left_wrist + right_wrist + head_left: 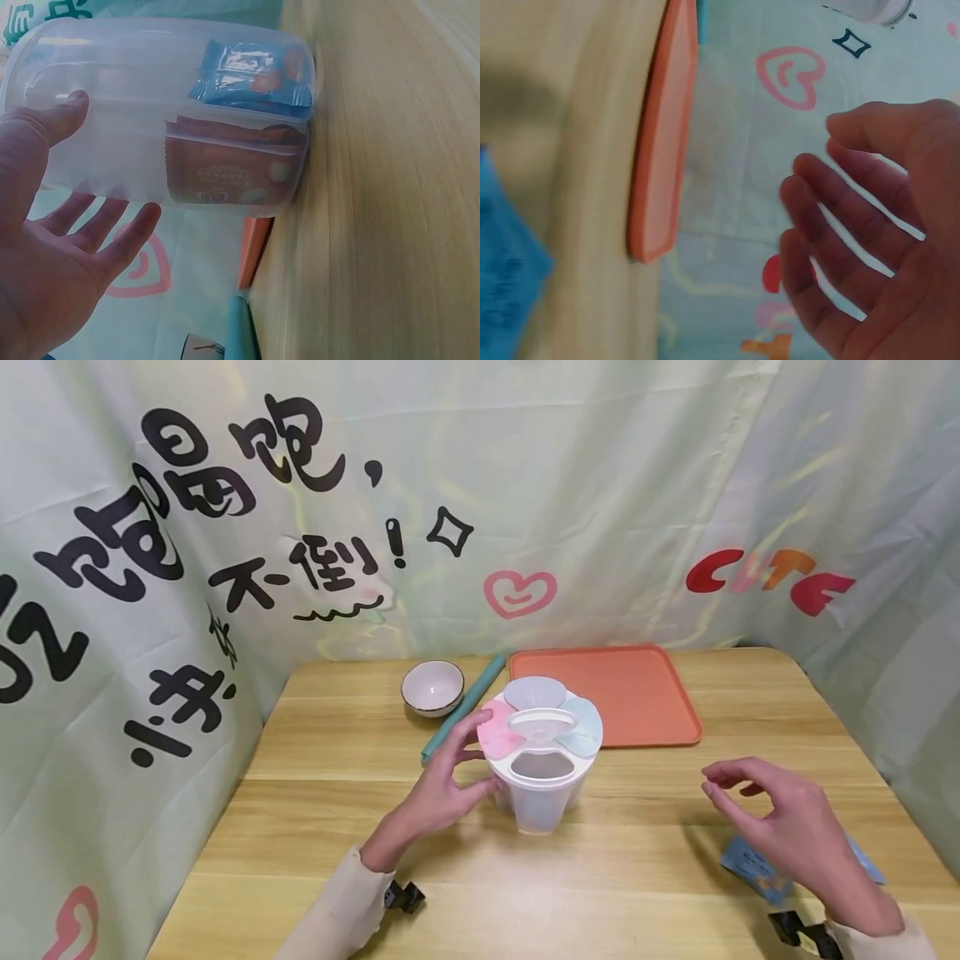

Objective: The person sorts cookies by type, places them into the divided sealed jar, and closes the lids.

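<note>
A clear plastic storage container [538, 806] with several compartments stands upright on the table. Its lids are pink, lavender, blue and white; the white front flap [542, 718] is raised above an opening. My left hand [438, 789] grips the container's left side, thumb toward the front and fingers behind. Through the wall, the left wrist view shows a blue packet [255, 75] and a reddish-brown packet [232, 165] in separate compartments. My right hand [795, 818] hovers with loosely bent fingers, holding nothing. Below it lies a blue packet [753, 868], partly hidden by the hand.
Behind the container is an orange tray [648, 702]. A white bowl [432, 687] with a dark rim sits at the back left, beside a teal rod-shaped object [468, 702]. Printed fabric [600, 510] hangs behind the wooden table [300, 835].
</note>
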{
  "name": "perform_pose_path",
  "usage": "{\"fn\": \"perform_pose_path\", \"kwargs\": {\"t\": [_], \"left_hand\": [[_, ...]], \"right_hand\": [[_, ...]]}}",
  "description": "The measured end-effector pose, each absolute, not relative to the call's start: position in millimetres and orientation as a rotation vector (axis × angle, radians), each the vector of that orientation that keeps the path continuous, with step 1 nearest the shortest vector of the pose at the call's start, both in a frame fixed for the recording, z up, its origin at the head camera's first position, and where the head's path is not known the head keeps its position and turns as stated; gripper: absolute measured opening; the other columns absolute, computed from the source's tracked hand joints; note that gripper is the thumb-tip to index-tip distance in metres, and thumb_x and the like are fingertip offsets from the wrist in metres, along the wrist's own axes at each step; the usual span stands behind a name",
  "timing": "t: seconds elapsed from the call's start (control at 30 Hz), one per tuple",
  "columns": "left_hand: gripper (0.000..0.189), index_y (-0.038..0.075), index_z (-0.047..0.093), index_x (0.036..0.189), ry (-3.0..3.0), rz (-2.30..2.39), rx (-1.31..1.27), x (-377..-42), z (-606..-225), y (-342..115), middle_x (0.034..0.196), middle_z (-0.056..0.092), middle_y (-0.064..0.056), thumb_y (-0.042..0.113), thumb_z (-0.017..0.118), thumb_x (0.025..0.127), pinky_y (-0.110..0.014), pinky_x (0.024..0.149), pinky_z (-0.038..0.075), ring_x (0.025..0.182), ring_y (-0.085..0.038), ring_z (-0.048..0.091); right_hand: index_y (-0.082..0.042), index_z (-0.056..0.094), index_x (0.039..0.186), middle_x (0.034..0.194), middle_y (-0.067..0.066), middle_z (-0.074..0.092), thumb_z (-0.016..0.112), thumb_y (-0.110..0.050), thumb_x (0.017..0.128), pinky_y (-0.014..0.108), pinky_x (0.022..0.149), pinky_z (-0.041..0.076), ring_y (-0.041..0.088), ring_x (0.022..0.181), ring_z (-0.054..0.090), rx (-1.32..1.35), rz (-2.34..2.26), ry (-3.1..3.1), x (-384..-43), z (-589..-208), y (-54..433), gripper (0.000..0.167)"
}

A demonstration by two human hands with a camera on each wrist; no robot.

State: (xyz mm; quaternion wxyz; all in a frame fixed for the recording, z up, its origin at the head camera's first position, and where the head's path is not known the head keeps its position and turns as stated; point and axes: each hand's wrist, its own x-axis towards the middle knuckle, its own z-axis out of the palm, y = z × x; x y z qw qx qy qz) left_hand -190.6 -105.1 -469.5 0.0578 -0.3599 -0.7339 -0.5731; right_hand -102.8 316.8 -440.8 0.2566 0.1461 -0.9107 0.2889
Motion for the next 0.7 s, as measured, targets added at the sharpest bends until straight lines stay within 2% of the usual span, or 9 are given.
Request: {"fn": "perform_pose_path", "kwargs": {"t": [0.17, 0.43, 0.6, 0.7], "left_hand": [[0.088, 0.005, 0.037, 0.163, -2.211, -1.727, -1.104, -191.7, -469.2, -104.5, 0.167, 0.044, -0.022, -0.011, 0.083, 0.089, -0.047, 0.105, 0.065, 0.139, -0.043, 0.061], [0.089, 0.004, 0.037, 0.162, -2.221, -1.745, -1.099, -191.1, -469.0, -104.1, 0.168, 0.043, -0.022, -0.012, 0.083, 0.088, -0.048, 0.106, 0.065, 0.140, -0.044, 0.060], [0.089, 0.005, 0.038, 0.163, -2.242, -1.751, -1.080, -189.5, -468.0, -104.5, 0.170, 0.043, -0.019, -0.010, 0.084, 0.088, -0.046, 0.108, 0.065, 0.142, -0.042, 0.059], [0.089, 0.006, 0.038, 0.163, -2.250, -1.749, -1.070, -188.9, -468.2, -104.8, 0.170, 0.043, -0.018, -0.009, 0.084, 0.088, -0.046, 0.108, 0.064, 0.142, -0.041, 0.059]], "right_hand": [[-0.019, 0.081, 0.106, 0.094, 0.002, 0.081, 0.092, 0.001, 0.081, -0.001, 0.076, 0.049, -0.020, 0.090, 0.061, 0.311, 0.815, -2.572, -90.4, -455.7, 328.8, 0.034], [-0.015, 0.080, 0.110, 0.099, 0.006, 0.082, 0.096, -0.001, 0.076, 0.000, 0.070, 0.049, -0.019, 0.092, 0.061, 0.251, 0.807, -2.720, -70.7, -476.1, 347.7, 0.040], [-0.011, 0.078, 0.117, 0.107, 0.007, 0.082, 0.098, -0.011, 0.079, 0.013, 0.067, 0.055, -0.020, 0.093, 0.058, 0.200, 0.807, -2.877, -63.6, -480.4, 358.6, 0.043], [-0.007, 0.076, 0.122, 0.113, 0.008, 0.081, 0.099, -0.017, 0.078, 0.019, 0.068, 0.058, -0.016, 0.093, 0.059, 0.194, 0.801, -3.001, -65.3, -480.9, 365.1, 0.051]]}}
